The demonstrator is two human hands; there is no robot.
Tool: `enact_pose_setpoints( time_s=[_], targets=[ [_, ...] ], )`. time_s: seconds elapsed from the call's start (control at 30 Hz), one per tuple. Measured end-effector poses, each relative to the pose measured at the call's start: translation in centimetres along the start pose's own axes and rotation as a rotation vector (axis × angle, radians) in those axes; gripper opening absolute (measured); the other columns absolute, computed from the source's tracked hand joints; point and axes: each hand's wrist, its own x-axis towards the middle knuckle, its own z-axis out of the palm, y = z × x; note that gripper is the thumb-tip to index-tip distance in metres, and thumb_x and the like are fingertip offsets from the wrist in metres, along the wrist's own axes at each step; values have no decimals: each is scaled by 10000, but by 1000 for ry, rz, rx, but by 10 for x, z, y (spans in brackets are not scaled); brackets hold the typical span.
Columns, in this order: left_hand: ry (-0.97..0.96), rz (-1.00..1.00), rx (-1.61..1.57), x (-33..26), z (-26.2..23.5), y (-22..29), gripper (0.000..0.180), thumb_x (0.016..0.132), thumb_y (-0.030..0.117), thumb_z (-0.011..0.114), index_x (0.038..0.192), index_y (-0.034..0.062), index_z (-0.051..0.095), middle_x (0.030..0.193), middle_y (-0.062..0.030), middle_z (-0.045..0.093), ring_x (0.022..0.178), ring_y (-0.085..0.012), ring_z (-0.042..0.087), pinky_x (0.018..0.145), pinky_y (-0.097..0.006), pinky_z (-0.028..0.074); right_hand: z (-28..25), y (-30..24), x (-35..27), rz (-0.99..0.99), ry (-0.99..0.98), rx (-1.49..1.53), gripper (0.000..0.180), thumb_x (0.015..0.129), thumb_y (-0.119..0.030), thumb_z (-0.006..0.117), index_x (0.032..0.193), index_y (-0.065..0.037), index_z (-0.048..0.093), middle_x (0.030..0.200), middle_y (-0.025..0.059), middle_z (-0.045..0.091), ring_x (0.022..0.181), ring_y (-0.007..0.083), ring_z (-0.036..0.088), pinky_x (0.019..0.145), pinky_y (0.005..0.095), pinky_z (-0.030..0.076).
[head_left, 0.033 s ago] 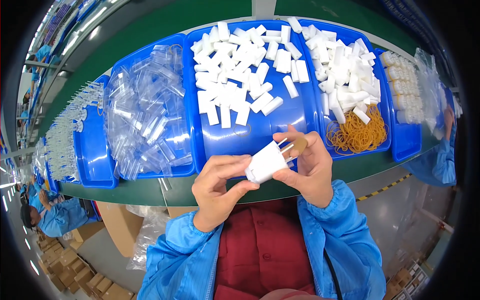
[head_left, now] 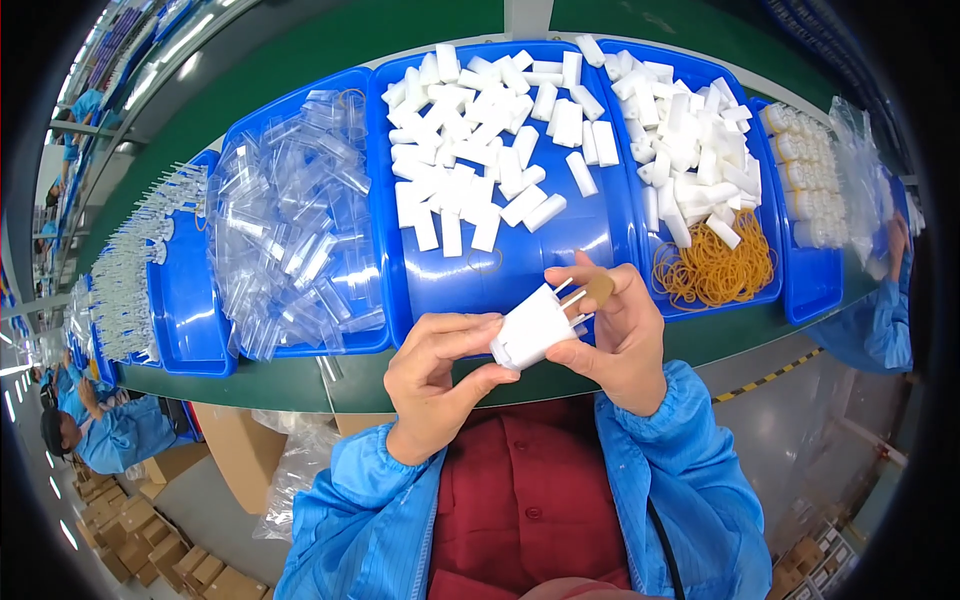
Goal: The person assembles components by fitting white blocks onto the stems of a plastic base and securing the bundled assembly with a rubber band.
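In front of my chest I hold a white plastic block with thin white pins sticking out of its right end. The fingers and thumb of my left hand are closed on the block's left end. My right hand grips its pinned end, with the thumb against the lower side. At the right fingertips is a small tan rounded piece; whether it is worn or held I cannot tell. Just beyond my hands lies a blue tray holding a heap of similar white blocks.
Left of that tray are clear plastic sleeves in a blue tray and rows of thin pale pinned parts. To the right, another tray holds white pieces and tan rubber bands. Co-workers in blue sit at both sides.
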Motion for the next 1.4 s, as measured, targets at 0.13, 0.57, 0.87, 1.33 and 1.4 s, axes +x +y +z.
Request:
enact_pose_setpoints(
  time_s=[0.13,0.57,0.87,1.33,1.4],
  targets=[
    [-103,186,361,8,-6,2,437,722,-11,834,1122,4,658,1169,-151,603,1028,-285,661,888,-345,545,-3,-7,2,157,-10,133,466,774,-112,832,1145,-56,556,1067,43,659,1256,245,546,1187,516,168],
    [-231,114,182,11,-10,10,354,789,4,777,1127,52,684,1329,-172,514,1210,-303,564,993,-392,486,4,-15,7,-187,-168,-386,277,728,-77,819,944,-72,645,975,86,706,1178,305,578,1123,577,269],
    [447,259,141,-15,-74,14,370,815,-75,738,1165,-20,633,1373,-165,428,1250,-285,518,1028,-390,487,69,-31,88,-371,-411,-689,232,822,-10,679,1052,-37,668,1061,71,677,1057,273,591,935,383,438],
    [691,334,148,-18,-120,-1,333,883,-6,699,1206,-23,620,1382,-151,436,1210,-247,546,956,-358,536,173,6,146,-904,-1015,-1352,103,754,-114,645,839,-103,701,877,-5,629,943,179,558,848,310,421],
    [674,383,148,-17,-121,-5,332,877,-11,705,1199,-21,625,1375,-152,441,1224,-255,533,971,-371,527,173,13,148,-1066,-960,-1288,153,757,-155,658,892,-108,714,914,12,676,963,177,581,858,321,424]
  ],
)
